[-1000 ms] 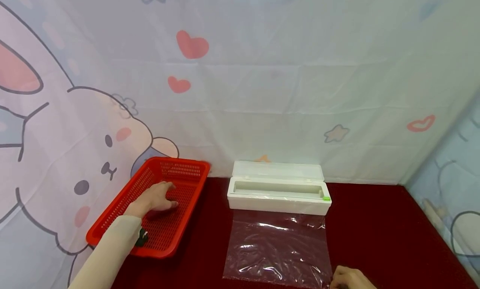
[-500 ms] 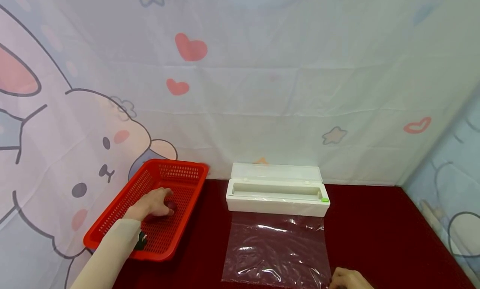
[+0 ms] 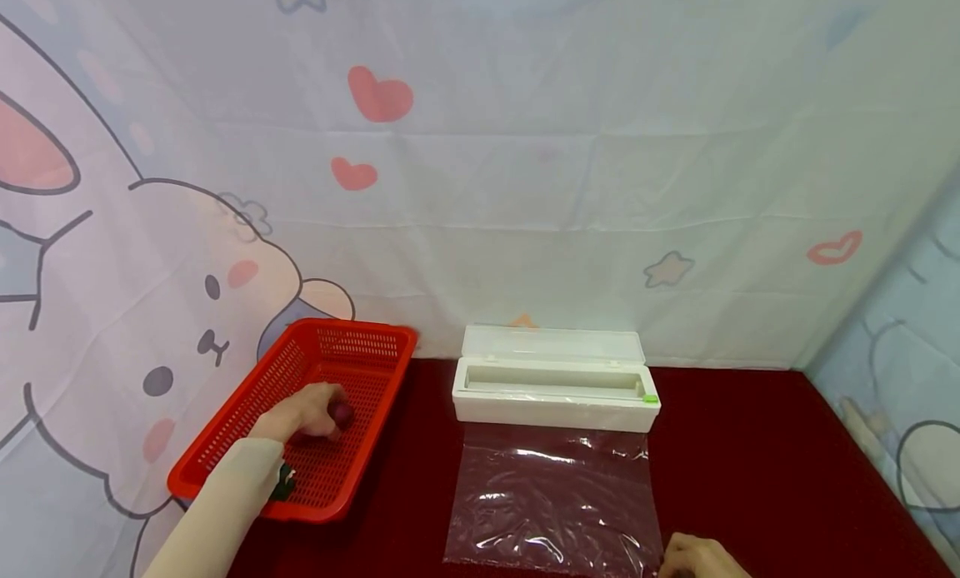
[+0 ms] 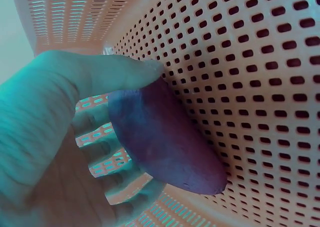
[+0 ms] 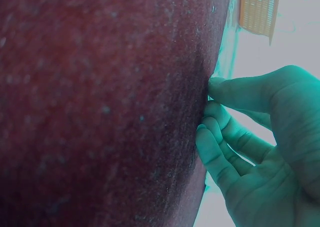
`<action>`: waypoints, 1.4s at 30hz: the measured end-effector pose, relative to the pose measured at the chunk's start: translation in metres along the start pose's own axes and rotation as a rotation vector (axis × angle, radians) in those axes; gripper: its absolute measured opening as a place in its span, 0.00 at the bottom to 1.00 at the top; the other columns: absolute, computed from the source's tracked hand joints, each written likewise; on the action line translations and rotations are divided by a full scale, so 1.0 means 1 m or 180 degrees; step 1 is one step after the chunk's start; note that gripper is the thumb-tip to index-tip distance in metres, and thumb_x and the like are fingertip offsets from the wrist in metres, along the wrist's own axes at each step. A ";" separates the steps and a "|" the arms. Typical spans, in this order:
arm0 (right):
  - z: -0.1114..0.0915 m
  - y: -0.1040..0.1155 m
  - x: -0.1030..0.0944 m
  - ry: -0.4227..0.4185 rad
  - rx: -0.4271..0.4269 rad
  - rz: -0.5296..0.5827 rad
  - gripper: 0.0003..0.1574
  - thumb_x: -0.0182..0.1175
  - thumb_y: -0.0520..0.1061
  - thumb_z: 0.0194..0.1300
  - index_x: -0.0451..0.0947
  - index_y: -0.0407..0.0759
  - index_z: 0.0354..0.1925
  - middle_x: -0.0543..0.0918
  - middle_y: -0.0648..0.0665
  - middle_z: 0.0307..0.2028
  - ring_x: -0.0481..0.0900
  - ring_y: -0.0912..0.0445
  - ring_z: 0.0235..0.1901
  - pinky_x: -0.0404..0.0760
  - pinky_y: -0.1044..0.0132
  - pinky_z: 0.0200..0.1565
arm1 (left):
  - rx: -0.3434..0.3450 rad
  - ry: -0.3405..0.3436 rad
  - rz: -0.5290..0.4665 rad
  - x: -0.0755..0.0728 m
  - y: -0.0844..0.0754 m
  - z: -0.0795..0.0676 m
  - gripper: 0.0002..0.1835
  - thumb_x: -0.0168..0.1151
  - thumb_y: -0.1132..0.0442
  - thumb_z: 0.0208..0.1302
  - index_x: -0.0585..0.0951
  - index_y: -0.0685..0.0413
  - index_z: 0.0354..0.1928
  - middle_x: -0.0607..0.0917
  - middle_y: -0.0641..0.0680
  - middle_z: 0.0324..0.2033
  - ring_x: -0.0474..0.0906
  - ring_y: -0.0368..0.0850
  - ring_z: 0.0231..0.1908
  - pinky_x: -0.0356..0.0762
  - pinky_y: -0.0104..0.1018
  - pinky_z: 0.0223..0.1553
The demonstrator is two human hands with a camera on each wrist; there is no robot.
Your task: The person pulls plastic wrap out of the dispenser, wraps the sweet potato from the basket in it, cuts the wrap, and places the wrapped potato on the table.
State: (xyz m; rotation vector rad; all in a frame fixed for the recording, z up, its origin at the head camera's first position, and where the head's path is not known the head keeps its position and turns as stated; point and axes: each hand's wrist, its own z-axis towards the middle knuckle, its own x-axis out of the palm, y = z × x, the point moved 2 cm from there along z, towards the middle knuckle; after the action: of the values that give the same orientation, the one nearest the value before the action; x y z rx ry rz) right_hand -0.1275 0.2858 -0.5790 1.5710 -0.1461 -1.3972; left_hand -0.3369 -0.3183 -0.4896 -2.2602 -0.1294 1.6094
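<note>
My left hand reaches down into the red plastic basket. Its thumb and fingers are curled round a purple-skinned sweet potato, which lies against the perforated basket in the left wrist view. In the head view only one end of the sweet potato shows past the fingers. At the bottom right, my right hand pinches the near right corner of a clear sheet of plastic wrap. The sheet runs out flat from a white wrap dispenser with its lid raised.
A small dark green item lies in the near end of the basket, partly behind the left sleeve. On the dispenser's front edge sits a green slider. A dark red cloth covers the table, and a printed curtain hangs behind it.
My left hand has lowered slightly in the basket and closed round the sweet potato, whose end now shows beyond the fingers. My right hand stays at the wrap's corner.
</note>
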 end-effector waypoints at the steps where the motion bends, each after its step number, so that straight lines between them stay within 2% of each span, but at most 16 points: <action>1: 0.000 0.000 0.000 0.0004 0.0010 0.0003 0.08 0.72 0.42 0.67 0.89 0.50 0.29 0.74 0.68 0.32 0.71 0.76 0.30 0.75 0.73 0.27 | -0.0035 0.0010 -0.0010 0.001 0.001 0.000 0.30 0.82 0.65 0.53 0.82 0.56 0.59 0.85 0.55 0.45 0.79 0.52 0.45 0.83 0.55 0.56; 3: 0.000 0.000 -0.001 0.0026 0.0046 0.0031 0.08 0.72 0.42 0.67 0.89 0.50 0.29 0.74 0.68 0.32 0.71 0.76 0.29 0.75 0.73 0.27 | -0.0057 0.0041 -0.0016 0.002 0.002 0.001 0.30 0.82 0.65 0.53 0.82 0.56 0.60 0.85 0.55 0.45 0.79 0.52 0.46 0.83 0.56 0.56; 10: 0.000 -0.001 0.000 -0.0065 -0.0137 -0.0115 0.07 0.73 0.39 0.63 0.89 0.49 0.28 0.74 0.67 0.31 0.70 0.76 0.30 0.74 0.74 0.26 | -0.0053 0.0063 -0.0013 0.003 0.001 0.000 0.29 0.80 0.70 0.52 0.82 0.56 0.57 0.84 0.56 0.45 0.78 0.53 0.46 0.82 0.56 0.56; 19: 0.000 0.002 -0.001 0.0036 0.0028 0.0053 0.08 0.72 0.40 0.67 0.89 0.49 0.29 0.74 0.66 0.32 0.71 0.76 0.30 0.75 0.73 0.27 | -0.0021 0.0017 0.0113 0.004 0.004 -0.001 0.26 0.79 0.69 0.53 0.83 0.54 0.56 0.84 0.56 0.45 0.79 0.53 0.45 0.82 0.54 0.51; 25: -0.001 0.004 -0.002 0.0122 0.0256 0.0126 0.08 0.71 0.42 0.68 0.89 0.50 0.29 0.74 0.66 0.31 0.72 0.75 0.30 0.76 0.73 0.28 | 0.0021 0.0016 0.0085 0.003 0.003 0.000 0.25 0.79 0.69 0.55 0.83 0.54 0.56 0.84 0.56 0.45 0.79 0.52 0.45 0.82 0.52 0.50; 30: -0.001 0.005 -0.001 0.0057 0.0195 0.0015 0.08 0.72 0.42 0.67 0.89 0.50 0.28 0.74 0.67 0.31 0.71 0.75 0.30 0.75 0.73 0.28 | 0.0011 0.0020 0.0071 0.000 -0.001 -0.002 0.25 0.79 0.69 0.56 0.83 0.54 0.57 0.84 0.56 0.46 0.79 0.52 0.45 0.82 0.52 0.49; 35: -0.001 0.004 -0.001 0.0113 0.0303 0.0097 0.08 0.72 0.43 0.67 0.89 0.50 0.29 0.74 0.67 0.31 0.71 0.75 0.29 0.75 0.73 0.28 | 0.0008 -0.0004 0.0070 -0.003 -0.003 -0.003 0.27 0.79 0.68 0.56 0.82 0.55 0.58 0.85 0.57 0.47 0.79 0.52 0.45 0.83 0.52 0.50; 42: 0.000 0.000 -0.002 0.0056 0.0004 0.0035 0.08 0.71 0.40 0.67 0.89 0.47 0.29 0.74 0.68 0.32 0.70 0.76 0.30 0.75 0.74 0.27 | 0.0068 -0.0051 0.0059 -0.008 -0.006 -0.005 0.26 0.79 0.69 0.56 0.83 0.54 0.57 0.84 0.56 0.44 0.79 0.51 0.43 0.83 0.51 0.49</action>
State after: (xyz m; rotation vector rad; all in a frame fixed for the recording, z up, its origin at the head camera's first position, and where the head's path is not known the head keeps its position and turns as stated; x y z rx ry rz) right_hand -0.1278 0.2866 -0.5777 1.5811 -0.1448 -1.3746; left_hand -0.3343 -0.3160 -0.4787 -2.2395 -0.0952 1.6308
